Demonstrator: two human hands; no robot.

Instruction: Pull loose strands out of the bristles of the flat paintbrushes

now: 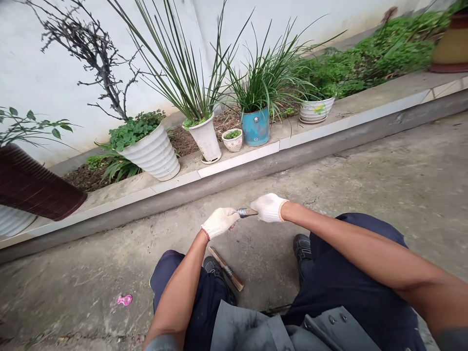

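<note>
Concrete (266,273) underfoot, my left hand (220,223) clasping a wire-bound stick (250,212), its bare end jutting toward my right hand (268,207), curled, on what I cannot tell, another stick (226,268) by my shoe (212,264)

Conc. floor (265,265), wire-bound wood pc. (227,269) by L shoe (211,265), sm. pink item (125,300)

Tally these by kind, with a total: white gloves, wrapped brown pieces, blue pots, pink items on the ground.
White gloves: 2
Wrapped brown pieces: 2
Blue pot: 1
Pink item: 1
Total: 6
</note>
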